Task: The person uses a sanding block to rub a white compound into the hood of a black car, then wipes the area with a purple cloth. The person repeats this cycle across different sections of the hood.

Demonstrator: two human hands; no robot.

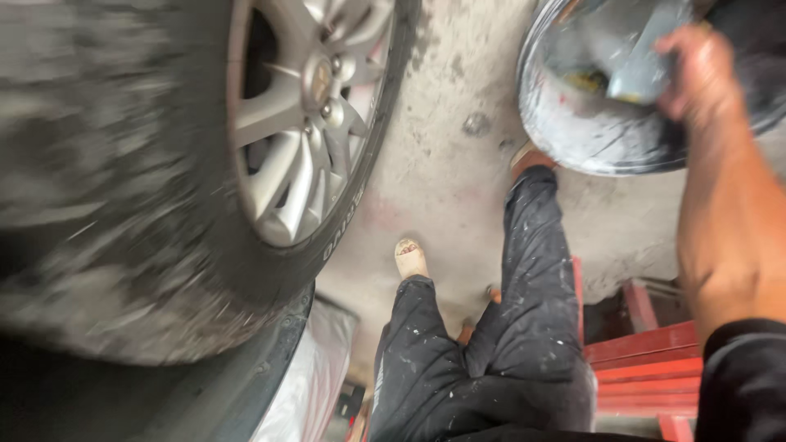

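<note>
Blurred tyre (123, 245) fills the left of the frame; upper right, your right hand (696, 74) seemingly grips a grey tool (643, 69) inside a bucket (573, 131). Left hand unseen.

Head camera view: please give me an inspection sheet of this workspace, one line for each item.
Surface: stained grey concrete floor.
Job's things: round metal bucket holding a flat grey tool; large tyre with silver alloy wheel, blurred.
Clutter: plastic-wrapped tyre at the bottom.
Hands: right hand grips the flat grey tool inside the bucket; left hand not in view.
Cables: nothing seen.
Surroundings: red metal frame; the person's dark paint-flecked trousers and sandalled feet.
</note>
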